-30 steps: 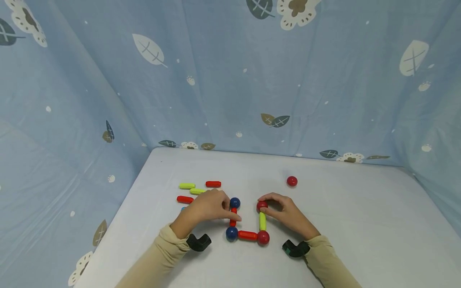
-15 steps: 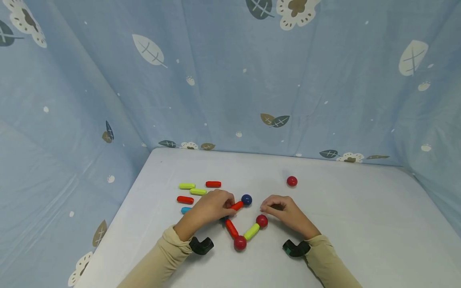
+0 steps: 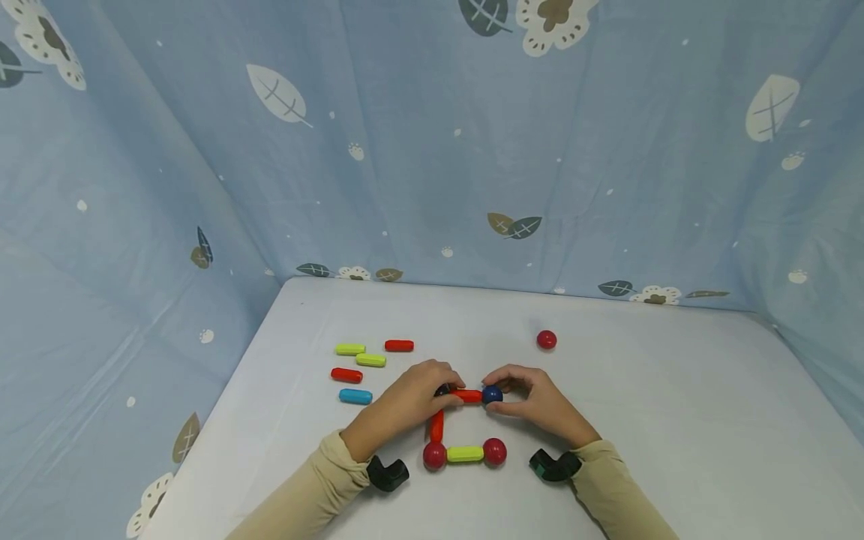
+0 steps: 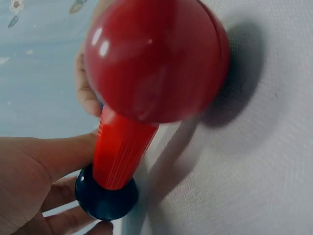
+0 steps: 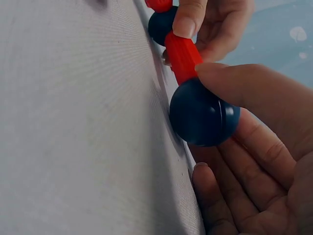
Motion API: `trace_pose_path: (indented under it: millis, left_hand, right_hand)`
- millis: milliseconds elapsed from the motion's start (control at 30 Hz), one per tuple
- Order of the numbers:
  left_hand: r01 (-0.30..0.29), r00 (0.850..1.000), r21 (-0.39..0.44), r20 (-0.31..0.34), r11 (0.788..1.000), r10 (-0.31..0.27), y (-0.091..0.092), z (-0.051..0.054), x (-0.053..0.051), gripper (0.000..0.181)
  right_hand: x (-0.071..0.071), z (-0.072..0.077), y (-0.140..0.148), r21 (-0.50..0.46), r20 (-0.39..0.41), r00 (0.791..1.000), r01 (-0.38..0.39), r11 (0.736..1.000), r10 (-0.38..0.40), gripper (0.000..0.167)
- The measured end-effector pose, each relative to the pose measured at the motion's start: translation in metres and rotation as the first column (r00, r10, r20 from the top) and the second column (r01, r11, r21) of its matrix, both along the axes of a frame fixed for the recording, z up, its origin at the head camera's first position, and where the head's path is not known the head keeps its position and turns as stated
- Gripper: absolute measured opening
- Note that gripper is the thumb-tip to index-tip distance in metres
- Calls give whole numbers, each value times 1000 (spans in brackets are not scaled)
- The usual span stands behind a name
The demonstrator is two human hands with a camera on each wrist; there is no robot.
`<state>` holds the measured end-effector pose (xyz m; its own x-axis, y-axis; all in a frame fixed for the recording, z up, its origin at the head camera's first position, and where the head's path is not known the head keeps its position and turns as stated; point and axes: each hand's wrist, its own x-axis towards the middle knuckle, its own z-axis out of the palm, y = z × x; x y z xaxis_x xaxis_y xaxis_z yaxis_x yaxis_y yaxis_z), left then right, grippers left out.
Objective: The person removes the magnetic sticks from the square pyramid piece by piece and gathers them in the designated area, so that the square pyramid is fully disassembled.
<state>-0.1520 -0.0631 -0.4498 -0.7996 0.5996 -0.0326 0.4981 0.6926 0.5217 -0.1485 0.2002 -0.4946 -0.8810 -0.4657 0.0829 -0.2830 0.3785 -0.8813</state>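
Observation:
On the table a linked shape of rods and balls lies open on its right side. Its top red rod (image 3: 469,396) joins a blue ball (image 3: 492,394) to another blue ball (image 4: 106,194) that is partly hidden by my left hand (image 3: 415,396). My left thumb and fingers pinch that rod's left end, by the ball. My right hand (image 3: 540,403) grips the right blue ball between thumb and fingers. A second red rod (image 3: 436,426) runs down to a red ball (image 3: 435,455); a yellow-green rod (image 3: 465,454) links it to another red ball (image 3: 495,451).
Loose rods lie at the left: yellow-green ones (image 3: 350,349), red ones (image 3: 347,375) and a blue one (image 3: 355,396). A lone red ball (image 3: 547,340) sits behind my right hand. A patterned blue cloth (image 3: 418,150) hangs behind the table (image 3: 661,405).
The linked shape has turned clockwise, its blue-ball end swinging right to my right hand, which now grips it. My right hand had let go of a red ball. My left hand has moved slightly right.

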Motion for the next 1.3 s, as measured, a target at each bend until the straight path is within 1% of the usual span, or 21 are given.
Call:
trace_pose_path:
  millis: [67,167,400,700,867,967,1100,1200,1300]
  left_hand:
    - [-24,1000,-3,10,1000,24,0,-1,0,27]
    - [-40,999,-9,18,999,40,0,-2,1,29]
    - [-13,1000,-24,-23,1000,12,1,-3,1,23]
    - [-9,999,-52,-38,999,7,2,-2,2,22]
    - [5,999,-59,-50,998,-8,1,-2,3,23]
    - [1,999,-63,-49,998,-4,-1,-2,2,23]
    - [-4,998,-64,-60,998,1,-4,-1,2,22]
    - [3,998,-59,-62,998,-6,-5,0,1,21]
    - [4,999,-50,-48,999,-7,-4,1,1,21]
  right_hand:
    - [0,0,0,9,2,1000,3,1000,-3,35]
    - [0,-1,1,21,-2,1000,6,1000,-6,35]
    - [1,0,1,39,-11,1000,-8,999,8,37]
    - [1,0,0,59,-31,999,-22,998,24,34]
    - [1,2,0,78,-14,1000,0,997,1,34]
    - [1,1,1,91,-30,999,27,996,-25,34]
    - [0,0,2,85,-45,998,56,995,-52,34]
    - [-1,0,3,71,-37,998,56,996,-53,35]
    - [-1,1,5,56,-29,999,45,997,-43,36]
